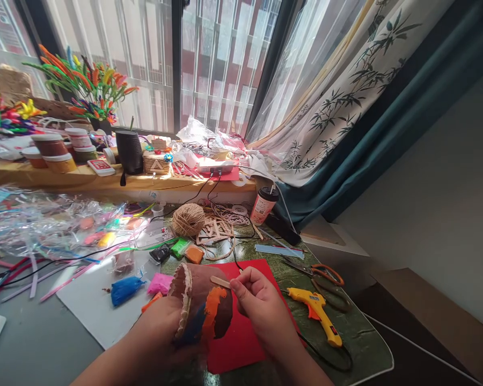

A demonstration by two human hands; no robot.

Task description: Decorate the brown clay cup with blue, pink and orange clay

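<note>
My left hand [161,316] grips a brown cup-shaped vessel [203,273], tilted on its side, with a rough whitish rim facing left. Blue and orange patches of what looks like soft clay cover part of its wall. Between the thumb and fingers of my right hand [257,300] is a flat wooden craft stick [220,281], its tip against or just over the vessel's side above the orange patch. A red sheet [241,354] lies beneath both hands. Close by on the left are a blue clay packet [125,289] and a pink one [159,284].
A yellow glue gun [316,311] and orange-handled scissors [326,273] lie to the right. Behind are a twine ball [188,220], green clay [180,247], orange clay [194,254] and a paper cup [264,205]. Plastic bags [64,220] crowd the left; paint jars [50,145] line the sill.
</note>
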